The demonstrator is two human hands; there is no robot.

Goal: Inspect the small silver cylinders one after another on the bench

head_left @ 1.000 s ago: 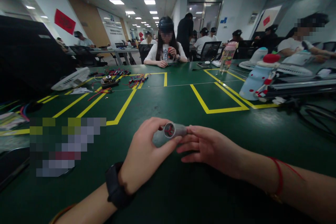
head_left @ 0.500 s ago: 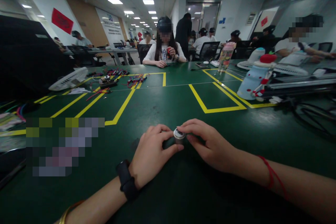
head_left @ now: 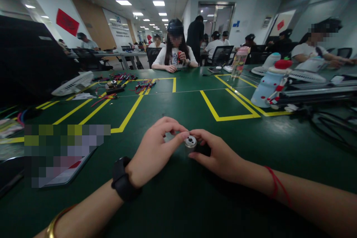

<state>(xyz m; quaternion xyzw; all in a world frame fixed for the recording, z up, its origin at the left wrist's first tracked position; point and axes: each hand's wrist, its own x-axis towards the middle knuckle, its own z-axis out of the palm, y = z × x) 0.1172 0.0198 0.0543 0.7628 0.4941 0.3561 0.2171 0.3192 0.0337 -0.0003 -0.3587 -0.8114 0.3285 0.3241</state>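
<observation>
A small metal cylinder [head_left: 190, 143] stands upright on the green table, its white top marked with dark holes; it looks like a small motor. My right hand [head_left: 219, 152] is closed round its right side, thumb at the front and fingers behind. On its upper left edge rest the pinched thumb and forefinger of my left hand [head_left: 154, 147]. Whether anything tiny sits between those left fingertips, I cannot make out. The left wrist bears a black band [head_left: 125, 179], the right a red string [head_left: 275, 182].
Yellow tape [head_left: 238, 117] marks areas of the green table [head_left: 161, 108]. Wired parts [head_left: 143, 85] and a white fan [head_left: 74, 83] lie back left. A blue bottle [head_left: 262, 86], a clear bottle [head_left: 240, 63] and black cables [head_left: 331, 126] occupy the right. A person [head_left: 175, 50] sits opposite.
My left thumb has left the cylinder's front and moved up to its top edge. My right fingers have come down from the top to grip its side.
</observation>
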